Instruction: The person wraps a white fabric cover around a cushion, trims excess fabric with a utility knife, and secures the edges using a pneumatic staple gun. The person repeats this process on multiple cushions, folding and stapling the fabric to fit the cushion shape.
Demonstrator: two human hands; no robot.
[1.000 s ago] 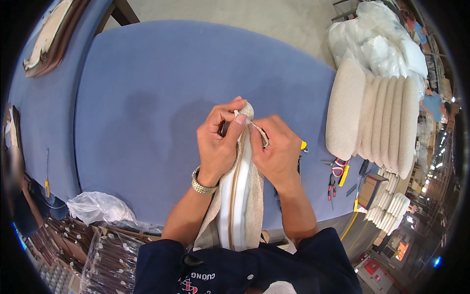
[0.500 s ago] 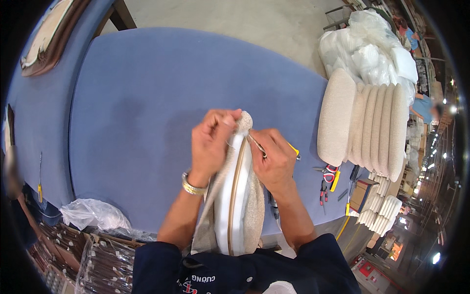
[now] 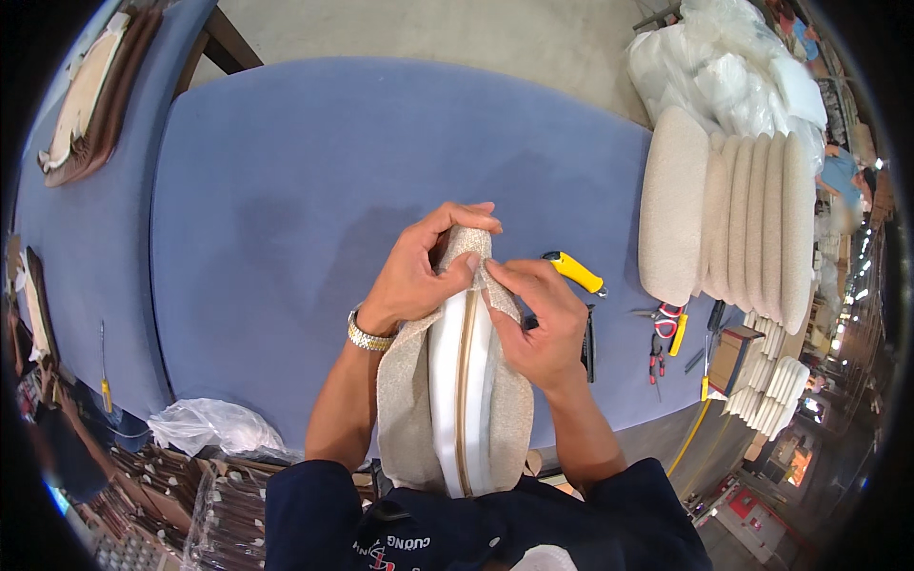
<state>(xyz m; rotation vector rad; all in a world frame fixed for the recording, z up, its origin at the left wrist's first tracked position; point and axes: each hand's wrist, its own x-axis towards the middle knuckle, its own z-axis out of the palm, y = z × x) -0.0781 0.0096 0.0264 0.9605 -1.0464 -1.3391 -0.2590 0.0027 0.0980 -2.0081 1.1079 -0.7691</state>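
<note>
Beige cushion cover [image 3: 455, 400] stood on edge, zipper up | left hand [image 3: 419, 271] pinches far corner closed | right hand [image 3: 541, 324] grips adjacent seam, steadying it.

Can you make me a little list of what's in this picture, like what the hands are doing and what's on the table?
left hand: grips the top end of the cushion cover
right hand: pinches the cover's top end beside the zipper
cushion cover: beige fabric, held upright against the body, white foam showing inside
zipper: tan, open along the middle
table: blue top
yellow knife: on the table, right of the hands
cushion stack: beige, at the right edge
plastic bag: lower left
</note>
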